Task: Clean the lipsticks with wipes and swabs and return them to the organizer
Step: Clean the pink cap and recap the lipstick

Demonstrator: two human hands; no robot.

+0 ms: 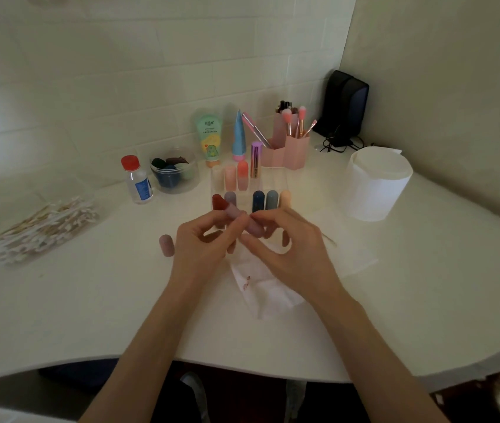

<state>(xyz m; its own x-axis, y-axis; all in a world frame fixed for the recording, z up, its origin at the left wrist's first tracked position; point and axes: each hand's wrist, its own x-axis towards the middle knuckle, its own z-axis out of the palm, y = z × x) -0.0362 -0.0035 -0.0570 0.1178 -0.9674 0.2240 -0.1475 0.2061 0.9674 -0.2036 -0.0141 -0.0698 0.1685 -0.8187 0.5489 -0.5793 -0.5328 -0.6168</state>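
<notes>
White counter (90,300) spreads before me; my left hand (199,241) and right hand (293,250) both pinch a mauve lipstick (242,220) over a stained wipe (262,290).

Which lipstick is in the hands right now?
The mauve lipstick, tilted, pinched between the left hand and right hand; the others stand upright in the clear organizer behind it.
</notes>
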